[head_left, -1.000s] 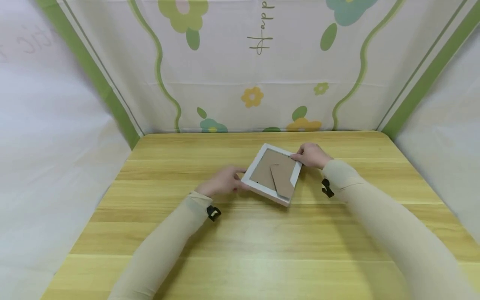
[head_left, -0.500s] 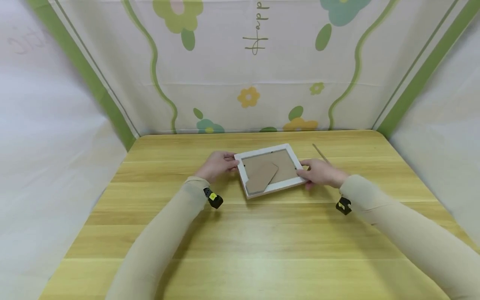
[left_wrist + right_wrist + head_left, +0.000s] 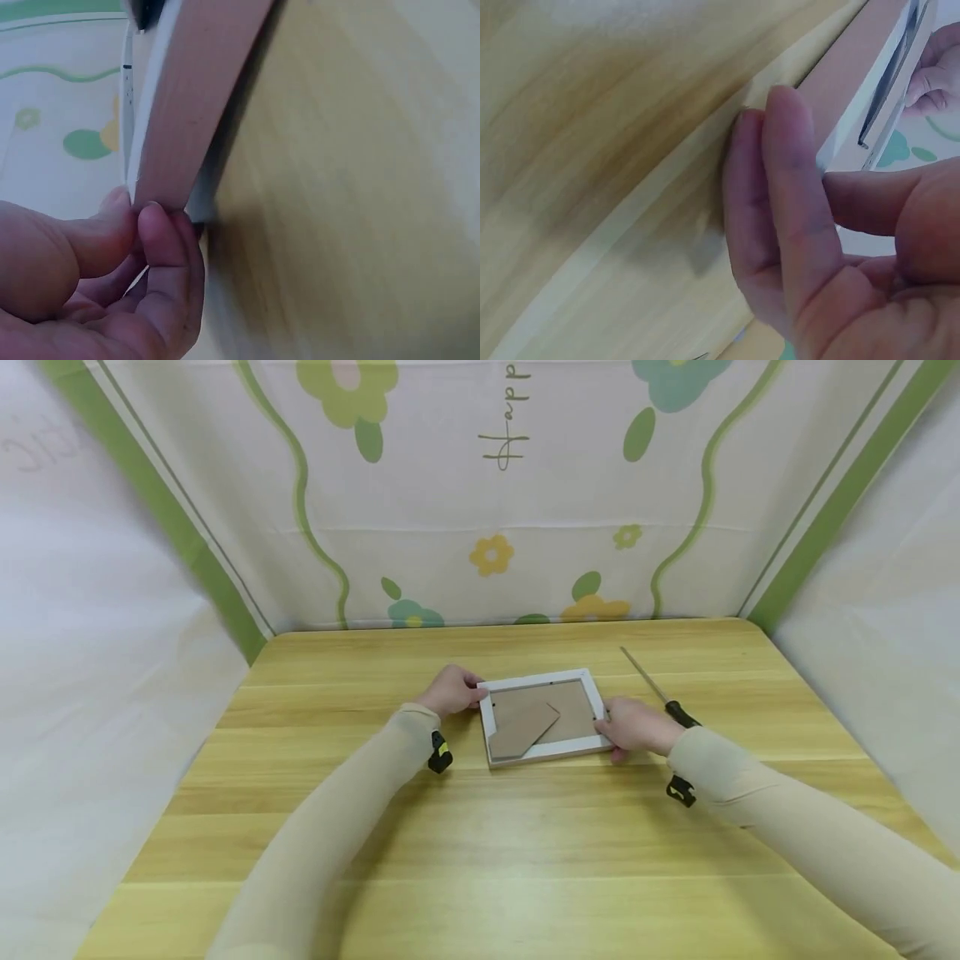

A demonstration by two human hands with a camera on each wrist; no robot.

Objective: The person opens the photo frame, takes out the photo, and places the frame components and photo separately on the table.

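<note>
A white-edged picture frame (image 3: 536, 680) lies back side up at or just over the tabletop, its brown backing board (image 3: 577, 706) and angled stand leg (image 3: 523, 733) showing. My left hand (image 3: 452, 691) pinches the frame's far left corner; in the left wrist view the thumb lies on the upper face and curled fingers (image 3: 166, 247) on the side. At the right edge, my right hand (image 3: 637, 725) holds the frame between thumb on top and fingers (image 3: 799, 187) at the side and below. Just beyond the right hand lies a screwdriver (image 3: 651, 683) with a black handle, partly hidden by the wrist.
The wooden table (image 3: 480, 860) has its back edge against a flower-printed cloth (image 3: 420, 518). White cloth walls stand at both sides. Each wrist wears a small black camera mount (image 3: 441, 753).
The frame has turned from a steep diagonal to nearly level and come down toward the table. Both hands shifted their hold along it. The screwdriver, hidden earlier, has come into view.
</note>
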